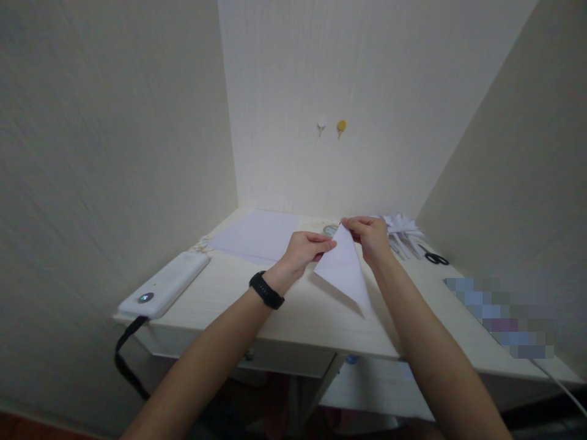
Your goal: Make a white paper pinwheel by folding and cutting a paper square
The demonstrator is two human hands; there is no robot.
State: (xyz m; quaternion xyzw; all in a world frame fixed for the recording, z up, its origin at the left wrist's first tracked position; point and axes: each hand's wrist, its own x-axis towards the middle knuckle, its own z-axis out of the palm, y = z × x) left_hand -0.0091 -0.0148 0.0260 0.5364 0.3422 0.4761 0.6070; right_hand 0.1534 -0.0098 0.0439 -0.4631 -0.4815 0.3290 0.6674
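In the head view, two bare hands hold one folded piece of white paper (342,272) over the desk (293,318). The left hand (306,249) pinches its left edge between thumb and finger. The right hand (371,235) pinches the pointy top. The paper looks like a triangle, and its long tip hangs down toward the person. I can't tell if that tip touches the desk. A black watch band (266,289) goes around the left wrist.

Behind the left arm, flat white sheets (254,235) lie near the back wall (330,73). At the far left is a big white device (165,284) with a black strap (121,354). Past the right hand sits a messy bunch of white paper strips (403,231), with black scissors (435,258) just beside it. Two little hooks, one white (321,124) and one yellow (341,126), are on the wall.
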